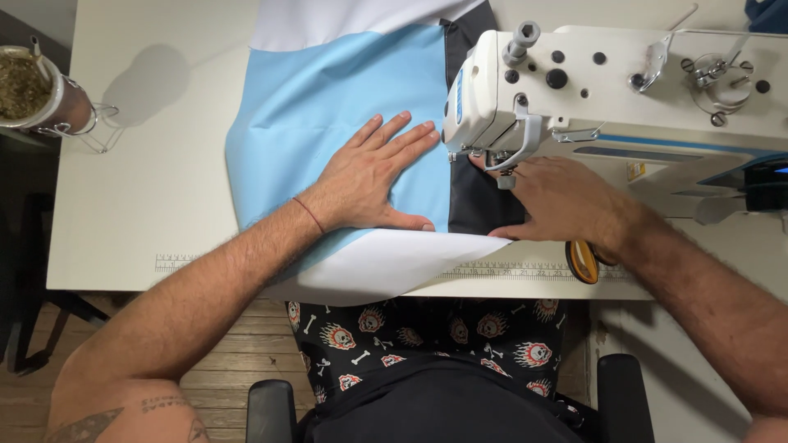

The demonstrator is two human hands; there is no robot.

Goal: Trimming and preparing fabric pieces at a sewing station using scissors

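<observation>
1. We are pressing our left hand (373, 176) flat on the light blue fabric (320, 115), fingers spread wide and pointing toward the sewing machine (624, 90); its grip is wide, closing on nothing.
2. We are resting our right hand (562, 201) palm down on the dark fabric (480, 201) just below the machine's head, fingers reaching in under the presser foot area; the grip is flat rather than closed, though the fingertips are partly hidden by the machine.
3. The blue fabric is lying across the middle of the white worktop (139, 197), joined to the dark strip on its right and to white fabric (386, 262) that is hanging over the near edge.
4. Orange-handled scissors (583, 261) are peeking out beneath our right wrist, lying on the worktop.
5. A cup of green herb (29, 86) is sitting in a wire holder at the far left corner, well apart from both hands.
</observation>
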